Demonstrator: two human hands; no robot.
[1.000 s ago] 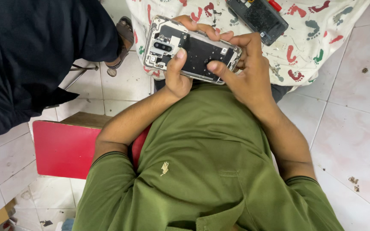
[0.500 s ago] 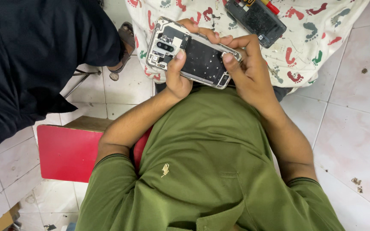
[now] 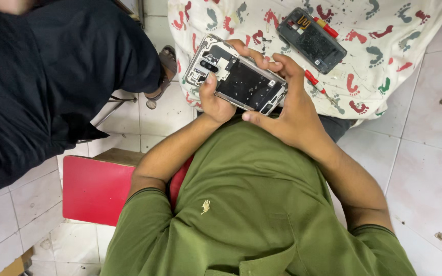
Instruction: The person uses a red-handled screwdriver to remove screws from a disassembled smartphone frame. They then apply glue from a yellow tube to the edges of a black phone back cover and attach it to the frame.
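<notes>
- Two hands grip one opened smartphone [image 3: 236, 76], back cover off and inner boards bared; it is held up over the lap, in front of the olive green shirt [image 3: 251, 204], its long axis slanting from upper left, the camera end, down to lower right
- Far left: a person in dark clothing [image 3: 42, 87] stands close by, a sandalled foot [image 3: 166, 64] on the tiled floor [image 3: 425, 168]; a red stool [image 3: 96, 189] sits below
- Left hand [image 3: 216, 99] is clamped on the phone's lower left edge, thumb laid on the board by the camera end
- Right hand [image 3: 287, 105] is closed round the lower right end, fingers curled over the top edge; it covers more of the phone
- Right, well apart: a second dark phone body [image 3: 310, 41] and a red-handled tool [image 3: 314, 81] lie on the footprint-patterned cloth [image 3: 384, 46]
</notes>
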